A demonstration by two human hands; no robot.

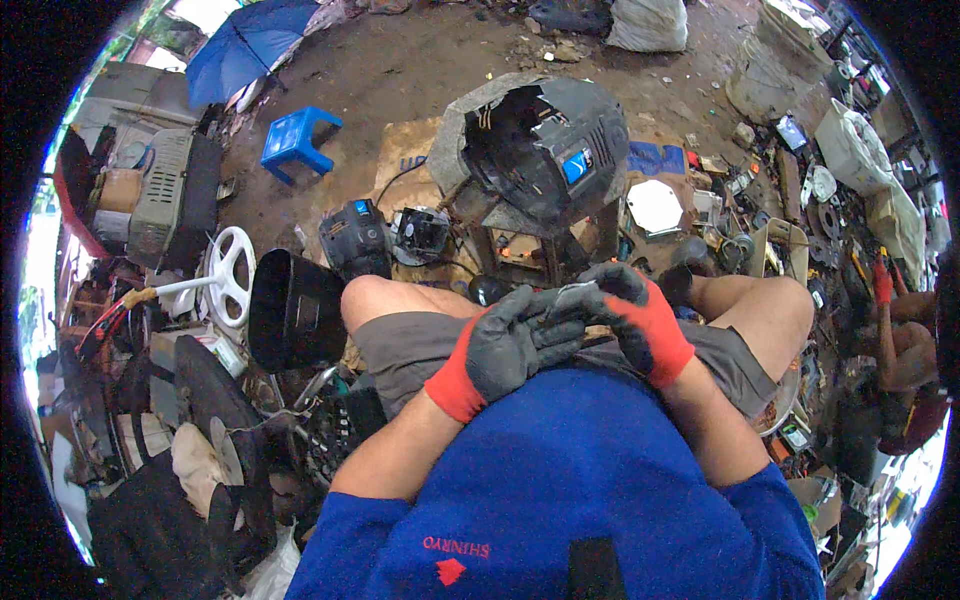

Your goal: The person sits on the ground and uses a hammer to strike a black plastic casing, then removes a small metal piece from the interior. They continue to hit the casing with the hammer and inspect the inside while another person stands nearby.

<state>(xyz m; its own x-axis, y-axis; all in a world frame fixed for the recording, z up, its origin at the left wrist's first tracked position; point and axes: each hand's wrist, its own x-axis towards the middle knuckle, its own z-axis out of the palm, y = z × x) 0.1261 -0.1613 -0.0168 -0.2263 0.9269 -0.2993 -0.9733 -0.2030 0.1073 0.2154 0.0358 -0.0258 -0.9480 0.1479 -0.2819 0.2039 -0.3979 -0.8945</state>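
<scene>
Both my hands meet above my lap in black gloves with red cuffs. My left hand (pixel 508 338) is turned palm up, its fingers stretched out toward the right. Over its fingertips, my right hand (pixel 628 312) is curled closed, thumb and fingers together. Something small and pale shows at its fingertips, too small to name. Beyond the hands, a broken black plastic housing (pixel 600 130) with a blue label lies on a rough grey block. Left of that are a smaller black housing (pixel 352 240) and a black motor-like part (pixel 420 232).
A blue plastic stool (pixel 298 140) stands at the far left, near a blue umbrella (pixel 240 50). On my left are a black bin (pixel 292 310) and a white wheel on a rod (pixel 230 278). Scrap parts litter the right side, where another person's gloved hand (pixel 882 280) shows.
</scene>
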